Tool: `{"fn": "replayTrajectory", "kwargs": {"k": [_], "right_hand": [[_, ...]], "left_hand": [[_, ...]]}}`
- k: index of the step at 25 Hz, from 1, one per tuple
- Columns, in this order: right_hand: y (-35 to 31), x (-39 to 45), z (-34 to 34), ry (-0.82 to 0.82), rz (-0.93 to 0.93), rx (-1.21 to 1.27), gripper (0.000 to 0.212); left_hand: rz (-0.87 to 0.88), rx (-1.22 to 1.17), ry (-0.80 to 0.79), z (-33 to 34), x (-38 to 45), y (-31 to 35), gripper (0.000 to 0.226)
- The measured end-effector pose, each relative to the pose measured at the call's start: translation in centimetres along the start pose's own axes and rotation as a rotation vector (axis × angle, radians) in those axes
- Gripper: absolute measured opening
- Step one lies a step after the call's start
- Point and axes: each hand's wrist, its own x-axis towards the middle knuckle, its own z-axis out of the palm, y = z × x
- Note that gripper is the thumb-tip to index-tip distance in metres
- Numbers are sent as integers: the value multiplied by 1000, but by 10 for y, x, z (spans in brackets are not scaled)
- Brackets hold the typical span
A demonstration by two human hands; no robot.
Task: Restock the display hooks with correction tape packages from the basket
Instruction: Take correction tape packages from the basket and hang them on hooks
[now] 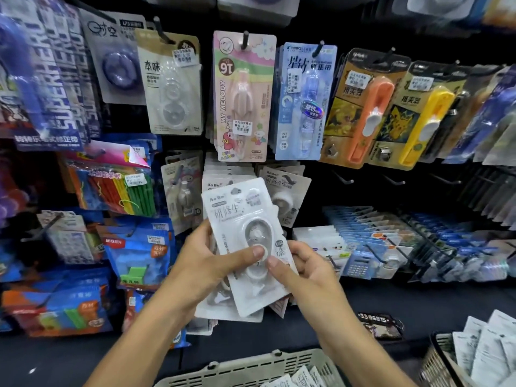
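You hold a small stack of white card-and-plastic correction tape packages [245,247] in front of the display hooks, above the grey plastic basket [251,364] near you. Your left hand [201,263] grips the stack, thumb pressed on the front one. Your right hand [304,263] pinches its lower right edge. They look light, stiff and a bit slippery, so hold the card edges, not the clear bubble.

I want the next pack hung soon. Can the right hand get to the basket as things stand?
Probably not at once: the right hand and the left hand both grip the white pack. Once freed, the basket lies open just below.
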Motion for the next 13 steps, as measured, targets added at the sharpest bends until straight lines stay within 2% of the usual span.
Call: {"fn": "replayTrajectory", "kwargs": {"k": [2, 4, 7, 10, 13], "right_hand": [[-5, 6, 2, 45, -2, 18, 37], [-5, 10, -5, 162, 28, 80, 31], [-1, 11, -22, 344, -2, 32, 11], [2, 10, -33, 450, -65, -106, 9], [-2, 13, -31, 495, -131, -187, 11]], "left_hand": [[-57, -55, -131, -1, -1, 2, 69], [-65, -85, -172, -4, -2, 1, 63], [-18, -57, -6, -5, 0, 1, 63], [46, -76, 143, -12, 3, 5, 61], [96, -118, 180, -13, 4, 8, 60]]}}
